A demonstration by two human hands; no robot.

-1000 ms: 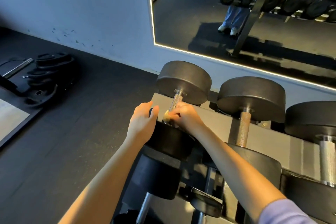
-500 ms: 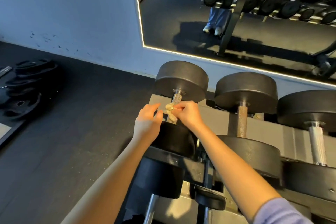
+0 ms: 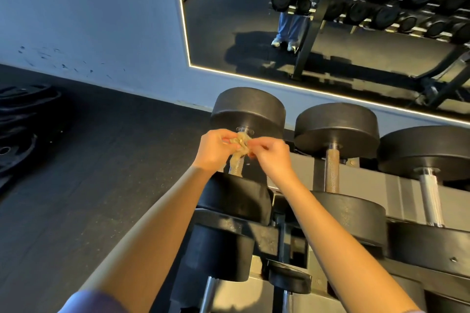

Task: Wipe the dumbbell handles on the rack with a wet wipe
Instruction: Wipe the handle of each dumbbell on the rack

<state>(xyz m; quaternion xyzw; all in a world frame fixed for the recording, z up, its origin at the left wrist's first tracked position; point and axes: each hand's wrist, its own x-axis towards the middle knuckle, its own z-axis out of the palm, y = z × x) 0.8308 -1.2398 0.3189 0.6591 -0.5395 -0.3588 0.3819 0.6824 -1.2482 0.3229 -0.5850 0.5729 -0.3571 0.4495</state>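
Purple sleeve point(image 3: 94, 302) cloth shows at the very bottom, and two bare arms reach up from there over the black rack point(image 3: 262, 232). Farther up, the left hand point(image 3: 216, 147) and the right hand point(image 3: 273, 157) meet over the first dumbbell on the top shelf. Both hands pinch a crumpled, yellowish wet wipe point(image 3: 241, 143) in their fingertips, one hand on each side. The wipe sits at the far end of the rough metal handle point(image 3: 236, 166), just under the big round weight point(image 3: 249, 109). To the right, a second handle point(image 3: 332, 170) and a third handle point(image 3: 429, 198) lie bare on the same shelf. Black weight plates point(image 3: 17, 129) lie on the dark floor, well off to the left. Behind the rack stands a pale wall point(image 3: 89, 20) with a big mirror point(image 3: 229, 7) that has a bright edge. Rows of dumbbells show in it.
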